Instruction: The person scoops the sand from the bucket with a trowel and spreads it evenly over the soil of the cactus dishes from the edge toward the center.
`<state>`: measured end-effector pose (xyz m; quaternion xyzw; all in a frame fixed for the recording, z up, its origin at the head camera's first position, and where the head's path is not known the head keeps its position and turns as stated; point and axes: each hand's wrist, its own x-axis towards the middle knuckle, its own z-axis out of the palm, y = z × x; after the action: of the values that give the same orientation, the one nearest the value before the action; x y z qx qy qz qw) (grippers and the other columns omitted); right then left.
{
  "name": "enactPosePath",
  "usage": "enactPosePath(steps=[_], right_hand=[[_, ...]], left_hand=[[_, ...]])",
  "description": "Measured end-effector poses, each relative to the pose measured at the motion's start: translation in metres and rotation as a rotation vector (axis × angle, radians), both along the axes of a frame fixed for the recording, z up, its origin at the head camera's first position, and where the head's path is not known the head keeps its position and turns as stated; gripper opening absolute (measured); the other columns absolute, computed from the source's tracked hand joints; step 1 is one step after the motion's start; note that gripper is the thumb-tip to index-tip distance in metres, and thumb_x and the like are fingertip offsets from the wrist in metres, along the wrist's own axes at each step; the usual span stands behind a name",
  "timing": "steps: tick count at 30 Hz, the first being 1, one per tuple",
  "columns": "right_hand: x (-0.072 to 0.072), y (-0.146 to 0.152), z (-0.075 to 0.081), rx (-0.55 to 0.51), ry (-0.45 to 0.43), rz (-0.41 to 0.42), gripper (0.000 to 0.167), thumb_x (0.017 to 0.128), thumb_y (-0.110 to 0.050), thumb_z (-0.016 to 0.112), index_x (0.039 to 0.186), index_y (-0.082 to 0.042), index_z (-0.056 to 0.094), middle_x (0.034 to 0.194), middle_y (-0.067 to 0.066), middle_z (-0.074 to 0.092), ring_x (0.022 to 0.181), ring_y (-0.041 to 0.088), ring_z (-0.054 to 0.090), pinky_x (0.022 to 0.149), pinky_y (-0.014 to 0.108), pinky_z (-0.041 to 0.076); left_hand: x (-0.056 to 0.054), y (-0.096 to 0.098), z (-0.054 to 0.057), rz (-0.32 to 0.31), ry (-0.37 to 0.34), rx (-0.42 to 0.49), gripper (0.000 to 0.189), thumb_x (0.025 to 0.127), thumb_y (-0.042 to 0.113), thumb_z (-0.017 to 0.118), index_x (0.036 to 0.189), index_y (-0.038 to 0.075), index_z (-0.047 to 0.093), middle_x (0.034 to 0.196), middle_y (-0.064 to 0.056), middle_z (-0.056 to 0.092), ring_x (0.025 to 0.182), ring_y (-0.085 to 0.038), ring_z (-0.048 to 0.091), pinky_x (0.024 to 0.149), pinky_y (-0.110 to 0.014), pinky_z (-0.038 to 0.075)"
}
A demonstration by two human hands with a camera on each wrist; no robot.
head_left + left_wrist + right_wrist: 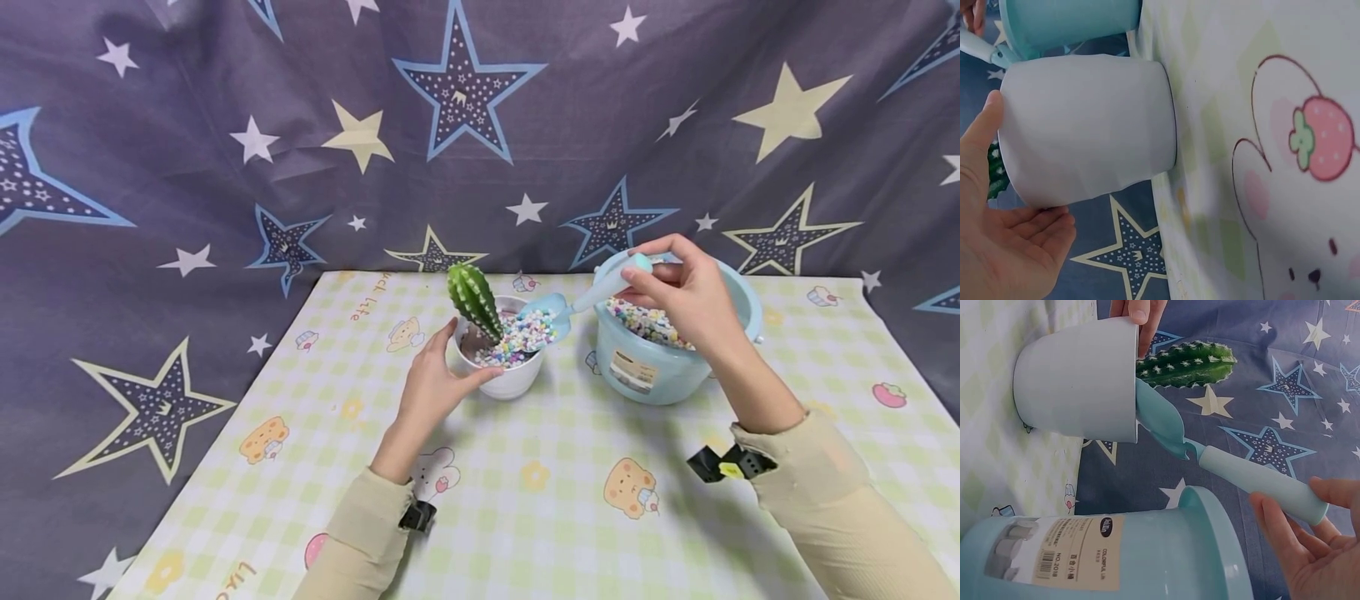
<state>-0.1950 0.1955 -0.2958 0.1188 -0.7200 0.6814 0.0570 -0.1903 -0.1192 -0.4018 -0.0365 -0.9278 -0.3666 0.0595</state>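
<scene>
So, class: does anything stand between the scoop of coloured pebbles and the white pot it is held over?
Nothing visible does. The scoop, gripped by the right hand, already rests at the white pot rim. The cactus stands at the pot's far left, beside the scoop. The left hand holds the pot's outer wall.

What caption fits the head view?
Left hand steadies cactus pot; right hand tips pebble-filled scoop over it.

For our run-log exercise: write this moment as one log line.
left hand: holds pot | right hand: holds scoop over pot | cactus: in pot | tub: pebbles inside
</scene>
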Motion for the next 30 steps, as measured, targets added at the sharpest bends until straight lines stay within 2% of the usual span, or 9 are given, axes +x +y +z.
enactPosePath(steps=[13,21,30], right_hand=[[0.0,0.003,0.001,-0.015,0.027,-0.002,0.02,0.094,-0.006,0.067,0.112,-0.008,0.059,0.084,-0.006,0.077,0.074,0.01,0.076,0.071,0.023,0.062],[0.0,0.002,0.001,-0.048,0.055,0.007,0.018,0.094,-0.003,0.066,0.11,-0.006,0.059,0.085,-0.006,0.077,0.074,0.009,0.076,0.07,0.022,0.062],[-0.001,0.001,0.0,-0.072,0.074,0.014,0.017,0.094,-0.002,0.066,0.109,-0.007,0.06,0.087,-0.006,0.077,0.076,0.011,0.076,0.072,0.025,0.062]], left_hand=[[-0.012,-0.008,0.004,-0.096,-0.017,-0.03,0.109,0.073,0.055,0.083,0.156,0.008,0.031,0.157,-0.018,0.04,0.144,-0.038,0.039,0.12,-0.051,0.034],[-0.01,-0.006,0.004,-0.077,-0.039,-0.016,0.108,0.074,0.055,0.082,0.158,0.011,0.029,0.159,-0.016,0.038,0.145,-0.039,0.039,0.119,-0.053,0.035],[-0.007,-0.003,0.003,-0.048,-0.027,-0.016,0.109,0.073,0.057,0.083,0.157,0.011,0.031,0.158,-0.015,0.04,0.143,-0.039,0.042,0.117,-0.053,0.038]])
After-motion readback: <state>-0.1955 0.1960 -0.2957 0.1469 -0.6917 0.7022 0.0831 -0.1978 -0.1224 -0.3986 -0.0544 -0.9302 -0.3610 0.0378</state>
